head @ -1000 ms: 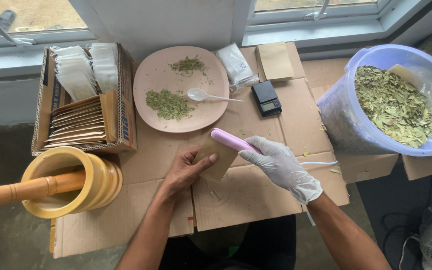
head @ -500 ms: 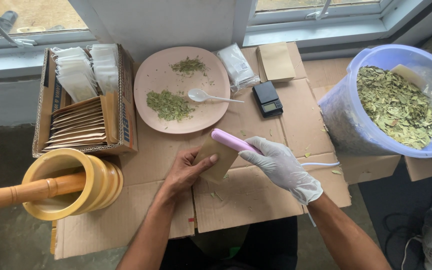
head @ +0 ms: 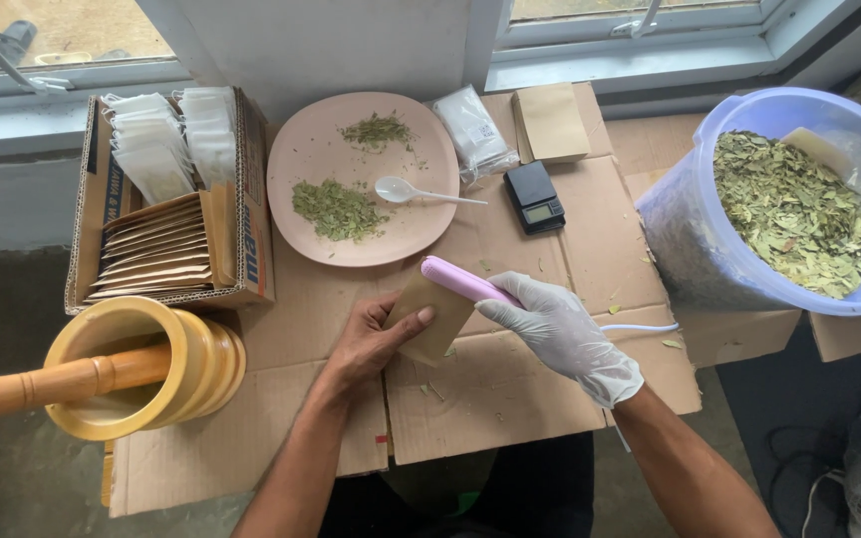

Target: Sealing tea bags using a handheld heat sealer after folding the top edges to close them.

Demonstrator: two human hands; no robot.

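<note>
My bare left hand (head: 376, 334) pins a small brown paper pouch (head: 432, 321) flat on the cardboard. My right hand (head: 560, 329), in a white glove, grips a pink corded sealing tool (head: 462, 281) whose tip sits over the pouch's upper edge. Beyond them lies a round pink plate (head: 301, 149) with two small heaps of crushed green leaves and a white plastic spoon (head: 406, 191).
At the left stands a cardboard box (head: 256, 239) of white and brown pouches, with a wooden mortar (head: 196, 364) and pestle (head: 32, 389) in front of it. A small black scale (head: 534, 196), a clear packet and a brown pouch lie behind. A blue tub (head: 690, 249) of dried leaves stands right.
</note>
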